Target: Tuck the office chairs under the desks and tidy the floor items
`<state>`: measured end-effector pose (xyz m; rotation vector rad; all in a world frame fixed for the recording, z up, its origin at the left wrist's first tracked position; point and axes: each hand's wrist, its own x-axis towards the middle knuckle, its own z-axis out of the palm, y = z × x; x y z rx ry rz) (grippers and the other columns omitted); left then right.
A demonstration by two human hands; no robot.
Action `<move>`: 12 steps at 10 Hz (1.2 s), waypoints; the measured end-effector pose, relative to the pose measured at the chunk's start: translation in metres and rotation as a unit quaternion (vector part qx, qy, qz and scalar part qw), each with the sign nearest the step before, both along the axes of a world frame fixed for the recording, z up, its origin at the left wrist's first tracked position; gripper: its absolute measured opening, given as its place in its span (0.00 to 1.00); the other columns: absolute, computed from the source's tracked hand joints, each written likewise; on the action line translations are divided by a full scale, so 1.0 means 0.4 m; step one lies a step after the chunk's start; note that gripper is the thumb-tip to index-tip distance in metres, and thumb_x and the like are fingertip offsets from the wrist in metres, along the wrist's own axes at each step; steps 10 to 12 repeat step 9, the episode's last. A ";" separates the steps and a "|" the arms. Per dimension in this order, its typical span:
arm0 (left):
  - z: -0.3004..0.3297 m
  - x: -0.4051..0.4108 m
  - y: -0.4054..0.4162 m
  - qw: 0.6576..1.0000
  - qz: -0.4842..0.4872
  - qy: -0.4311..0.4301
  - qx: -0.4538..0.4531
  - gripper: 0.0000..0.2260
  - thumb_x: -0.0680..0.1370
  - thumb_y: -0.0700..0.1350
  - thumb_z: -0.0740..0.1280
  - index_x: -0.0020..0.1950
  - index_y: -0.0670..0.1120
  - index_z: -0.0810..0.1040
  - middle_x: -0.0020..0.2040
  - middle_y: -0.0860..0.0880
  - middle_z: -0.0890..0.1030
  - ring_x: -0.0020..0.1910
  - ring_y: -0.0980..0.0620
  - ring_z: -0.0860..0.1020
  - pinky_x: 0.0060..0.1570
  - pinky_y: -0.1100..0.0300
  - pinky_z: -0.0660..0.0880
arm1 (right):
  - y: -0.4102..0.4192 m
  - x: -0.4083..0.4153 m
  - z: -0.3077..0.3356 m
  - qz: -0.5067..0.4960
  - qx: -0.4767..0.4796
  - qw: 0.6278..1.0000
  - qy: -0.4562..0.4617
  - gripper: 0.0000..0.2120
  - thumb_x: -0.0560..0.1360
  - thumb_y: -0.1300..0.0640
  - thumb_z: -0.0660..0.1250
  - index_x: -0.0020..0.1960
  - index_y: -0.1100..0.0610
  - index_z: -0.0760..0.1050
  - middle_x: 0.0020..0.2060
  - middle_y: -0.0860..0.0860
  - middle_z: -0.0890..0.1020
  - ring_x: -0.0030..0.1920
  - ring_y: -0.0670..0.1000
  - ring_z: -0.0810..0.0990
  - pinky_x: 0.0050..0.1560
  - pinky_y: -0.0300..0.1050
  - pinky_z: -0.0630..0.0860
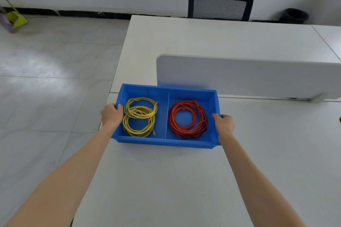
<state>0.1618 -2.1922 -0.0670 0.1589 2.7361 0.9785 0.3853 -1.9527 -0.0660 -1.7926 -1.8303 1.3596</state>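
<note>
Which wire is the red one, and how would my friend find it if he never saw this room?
Look at the white desk nearest the camera, where two hands hold a blue bin by its ends. A wall splits the bin into two halves. The red wire coil lies in the right half, by the right hand; the other half holds a yellow coil.

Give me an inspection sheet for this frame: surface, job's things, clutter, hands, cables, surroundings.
Surface: white desk, with a white divider panel standing behind the bin.
Job's things: blue bin on the desk, split into two compartments; office chair at the far desk edge, only its backrest visible.
Clutter: nothing seen on the desk.
Hands: left hand grips the bin's left wall, right hand grips its right wall.
Cables: yellow coil in the left compartment, red coil in the right.
Surroundings: tiled floor; green dustpan by the wall; black waste bin far right.
</note>
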 end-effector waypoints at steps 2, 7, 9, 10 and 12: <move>-0.040 -0.012 0.000 1.000 -0.015 0.005 0.005 0.13 0.79 0.42 0.57 0.35 0.39 0.68 0.31 0.44 0.68 0.35 0.44 0.68 0.34 0.54 0.62 | 0.004 -0.015 -0.030 0.004 0.018 1.000 -0.004 0.19 0.74 0.60 0.60 0.28 0.55 0.55 0.25 0.50 0.60 0.26 0.49 0.57 0.27 0.43 0.56; -0.056 0.036 -0.041 0.989 -0.120 0.067 -0.062 0.17 0.79 0.41 0.58 0.65 0.35 0.65 0.59 0.34 0.71 0.58 0.38 0.69 0.55 0.48 0.69 | -0.023 0.009 -0.021 0.128 0.095 0.987 -0.036 0.16 0.76 0.61 0.59 0.63 0.64 0.68 0.51 0.61 0.76 0.52 0.61 0.75 0.48 0.52 0.72; -0.015 0.157 -0.066 0.959 -0.198 0.204 0.010 0.19 0.74 0.34 0.64 0.65 0.35 0.69 0.61 0.37 0.74 0.61 0.39 0.71 0.59 0.49 0.72 | -0.082 0.072 -0.050 0.212 0.314 0.925 -0.036 0.24 0.75 0.65 0.61 0.69 0.65 0.63 0.65 0.62 0.71 0.66 0.61 0.67 0.65 0.54 0.68; -0.015 0.157 -0.066 0.959 -0.198 0.204 0.010 0.19 0.74 0.34 0.64 0.65 0.35 0.69 0.61 0.37 0.74 0.61 0.39 0.71 0.59 0.49 0.72 | -0.082 0.072 -0.050 0.212 0.314 0.925 -0.036 0.24 0.75 0.65 0.61 0.69 0.65 0.63 0.65 0.62 0.71 0.66 0.61 0.67 0.65 0.54 0.68; -0.015 0.157 -0.066 0.959 -0.198 0.204 0.010 0.19 0.74 0.34 0.64 0.65 0.35 0.69 0.61 0.37 0.74 0.61 0.39 0.71 0.59 0.49 0.72 | -0.082 0.072 -0.050 0.212 0.314 0.925 -0.036 0.24 0.75 0.65 0.61 0.69 0.65 0.63 0.65 0.62 0.71 0.66 0.61 0.67 0.65 0.54 0.68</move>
